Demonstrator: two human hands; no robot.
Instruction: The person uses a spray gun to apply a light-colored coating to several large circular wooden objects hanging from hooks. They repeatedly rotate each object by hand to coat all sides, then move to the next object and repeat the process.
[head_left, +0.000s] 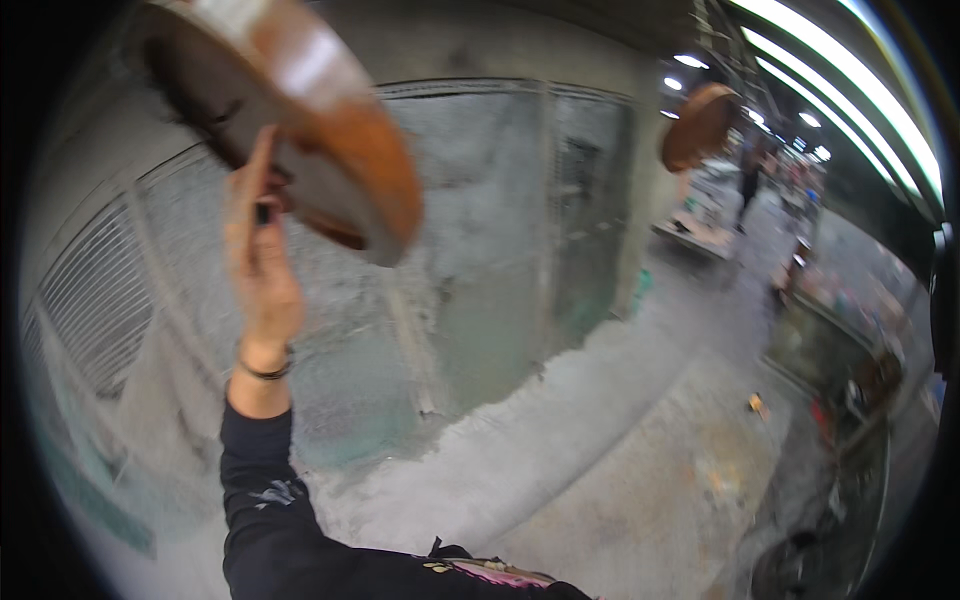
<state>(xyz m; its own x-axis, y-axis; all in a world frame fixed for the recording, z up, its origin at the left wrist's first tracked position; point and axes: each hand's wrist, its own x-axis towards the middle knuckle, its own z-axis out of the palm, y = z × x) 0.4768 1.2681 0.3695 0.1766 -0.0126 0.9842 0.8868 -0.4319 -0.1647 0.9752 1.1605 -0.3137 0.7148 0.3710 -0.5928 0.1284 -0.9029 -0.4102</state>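
Overlapping the disc (375,150) at upper left, the left hand (265,285) points upward, seemingly to support it. The fingers (261,158) extend straight; blur hides any grip. The curved rim shows before the wall (480,190), clearance unclear; floor (610,450) extends rightward. The right hand is out of view.

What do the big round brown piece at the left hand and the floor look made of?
Big round piece: perhaps varnished wood, glossy; its orange-brown side catches a bright highlight, but blur leaves coated metal possible. Floor: probably concrete, matt, judging by uneven grey and brownish stains.
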